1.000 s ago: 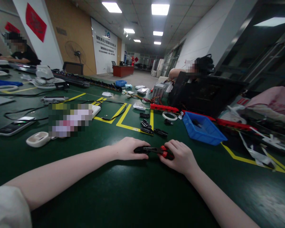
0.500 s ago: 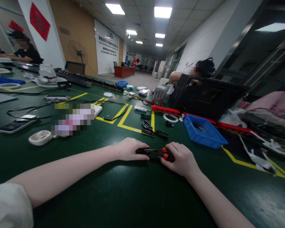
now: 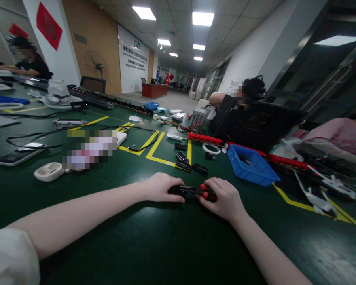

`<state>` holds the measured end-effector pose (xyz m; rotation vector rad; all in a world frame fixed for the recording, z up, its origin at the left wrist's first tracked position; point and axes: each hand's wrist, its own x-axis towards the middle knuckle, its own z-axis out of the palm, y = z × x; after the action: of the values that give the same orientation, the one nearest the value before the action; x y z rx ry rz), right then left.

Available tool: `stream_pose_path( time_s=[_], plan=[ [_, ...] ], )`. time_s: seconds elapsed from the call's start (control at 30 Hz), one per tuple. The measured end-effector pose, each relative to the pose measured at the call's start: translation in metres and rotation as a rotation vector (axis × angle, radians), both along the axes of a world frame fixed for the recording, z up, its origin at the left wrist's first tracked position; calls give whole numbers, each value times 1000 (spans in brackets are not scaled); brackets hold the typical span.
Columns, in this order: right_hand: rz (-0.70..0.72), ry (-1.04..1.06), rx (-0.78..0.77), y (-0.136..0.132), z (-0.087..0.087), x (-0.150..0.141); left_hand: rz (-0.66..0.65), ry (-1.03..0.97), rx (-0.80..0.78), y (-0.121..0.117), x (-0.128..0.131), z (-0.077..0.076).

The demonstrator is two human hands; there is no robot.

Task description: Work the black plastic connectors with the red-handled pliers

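Note:
My left hand (image 3: 161, 188) is closed on a small black plastic part (image 3: 177, 190), held low over the green table. The red-handled pliers (image 3: 204, 192) are gripped in my right hand (image 3: 224, 198), fingers wrapped round the handles. Their dark jaws point left and meet the black part; whether they bite on it I cannot tell. Just beyond my hands lie several similar black parts (image 3: 183, 161), some across a yellow tape line.
To the right stands a blue bin (image 3: 250, 166) with a dark item inside. A large black case (image 3: 255, 122) is behind it, with a person (image 3: 219, 97) at its far side. A white ring (image 3: 211, 148), a phone (image 3: 19, 154) and a cable (image 3: 136, 149) lie about.
The view has shifted very slightly. Both hands keep their hold, and the pliers stay against the black part, which looks slightly turned.

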<state>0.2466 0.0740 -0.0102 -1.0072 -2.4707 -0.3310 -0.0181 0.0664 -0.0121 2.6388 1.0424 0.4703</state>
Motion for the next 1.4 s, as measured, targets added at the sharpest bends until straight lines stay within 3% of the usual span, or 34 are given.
stream_pose_path(
  time_s=[0.77, 1.4],
  plan=[
    [0, -23, -39, -1, 0, 0, -34, -9, -24, 0, -2, 1],
    [24, -14, -46, -1, 0, 0, -92, -6, 40, 3, -1, -8]
  ],
)
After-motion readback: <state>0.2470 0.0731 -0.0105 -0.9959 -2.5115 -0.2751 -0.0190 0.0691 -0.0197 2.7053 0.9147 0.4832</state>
